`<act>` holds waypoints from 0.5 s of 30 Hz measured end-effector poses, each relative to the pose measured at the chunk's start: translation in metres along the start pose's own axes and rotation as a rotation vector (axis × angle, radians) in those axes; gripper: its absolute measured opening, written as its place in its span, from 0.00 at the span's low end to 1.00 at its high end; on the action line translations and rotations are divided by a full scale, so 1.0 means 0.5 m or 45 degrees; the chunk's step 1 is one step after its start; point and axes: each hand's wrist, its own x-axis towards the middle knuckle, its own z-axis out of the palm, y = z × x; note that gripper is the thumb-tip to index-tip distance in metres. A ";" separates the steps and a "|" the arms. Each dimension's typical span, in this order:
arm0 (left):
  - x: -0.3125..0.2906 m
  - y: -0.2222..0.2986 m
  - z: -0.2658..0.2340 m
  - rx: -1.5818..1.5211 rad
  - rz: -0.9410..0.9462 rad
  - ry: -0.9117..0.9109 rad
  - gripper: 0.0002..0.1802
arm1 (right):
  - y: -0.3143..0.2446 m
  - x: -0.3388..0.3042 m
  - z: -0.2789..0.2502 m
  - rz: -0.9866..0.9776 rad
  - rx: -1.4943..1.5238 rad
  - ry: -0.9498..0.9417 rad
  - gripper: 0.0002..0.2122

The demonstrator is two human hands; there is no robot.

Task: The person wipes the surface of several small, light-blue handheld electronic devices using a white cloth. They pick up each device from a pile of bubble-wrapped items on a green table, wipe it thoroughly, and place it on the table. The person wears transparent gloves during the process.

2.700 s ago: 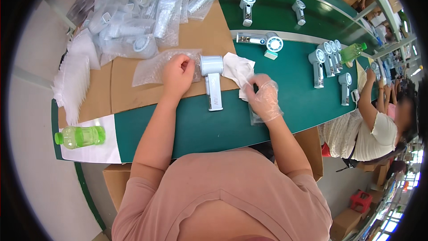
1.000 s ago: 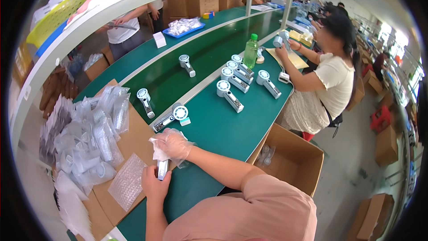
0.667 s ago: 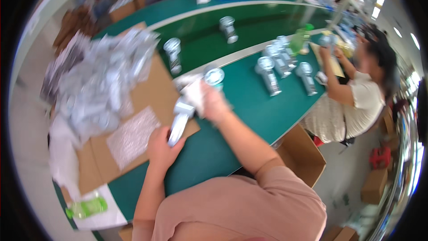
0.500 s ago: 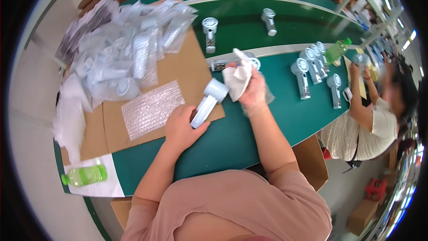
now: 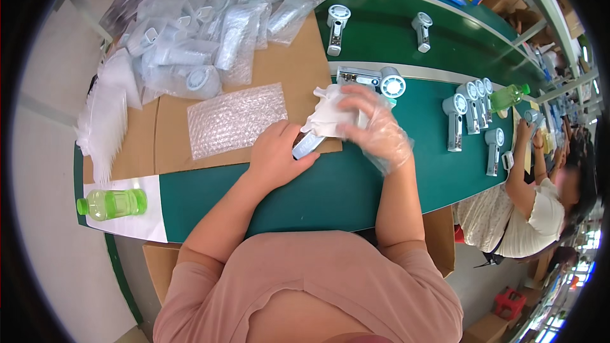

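Note:
My left hand (image 5: 272,154) is closed round the handle of a pale blue handheld fan (image 5: 309,145), low over the table beside the cardboard's corner. A white cloth (image 5: 329,113) drapes over the fan's head and hides it. On the cloth, my right hand (image 5: 382,134), in a clear thin plastic glove, has its fingers curved round the far side and the edge. Just beyond that hand lies another handheld fan (image 5: 392,82), its round grille facing up. A sheet of bubble wrap (image 5: 236,121) rests flat on the cardboard (image 5: 171,140), left of my left hand.
Bagged fans (image 5: 190,44) pile up at the far left, near a stack of white sheets (image 5: 108,121). A green bottle (image 5: 113,204) lies front left. Several fans (image 5: 455,121) stand in a group at right by another green bottle (image 5: 508,97). A co-worker (image 5: 527,209) sits at far right.
The right hand has brought the white cloth down and left onto the fan's head, which was bare before. The left hand still holds the handle. The whole view has shifted.

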 end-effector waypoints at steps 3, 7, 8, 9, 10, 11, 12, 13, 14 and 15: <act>0.002 0.000 -0.001 -0.007 -0.026 -0.046 0.22 | -0.036 -0.010 0.021 0.130 -0.219 0.015 0.21; 0.002 -0.002 -0.002 -0.056 -0.007 -0.046 0.22 | -0.010 -0.005 0.006 0.070 -0.220 0.078 0.15; 0.001 -0.003 -0.001 -0.080 0.000 -0.028 0.22 | -0.001 -0.009 -0.005 0.176 -0.100 0.125 0.14; 0.001 -0.003 -0.003 -0.084 -0.004 -0.027 0.22 | 0.011 -0.012 -0.011 0.281 0.020 0.172 0.12; 0.001 -0.003 -0.004 -0.086 -0.006 -0.030 0.22 | 0.008 -0.010 -0.015 0.388 0.144 0.223 0.11; 0.000 -0.003 -0.003 -0.087 -0.007 -0.034 0.21 | -0.003 -0.012 -0.015 0.798 0.547 0.332 0.13; 0.000 -0.005 -0.001 -0.082 -0.012 -0.030 0.22 | -0.014 -0.006 -0.019 0.911 0.783 0.452 0.13; -0.001 -0.005 0.000 -0.076 -0.010 -0.035 0.22 | -0.024 -0.003 -0.025 1.023 1.023 0.582 0.13; -0.001 -0.005 0.001 -0.071 -0.008 -0.039 0.22 | -0.028 -0.002 -0.030 1.129 1.266 0.714 0.14; -0.002 -0.004 -0.001 -0.077 -0.028 -0.048 0.22 | 0.001 -0.006 -0.023 1.052 1.186 0.686 0.15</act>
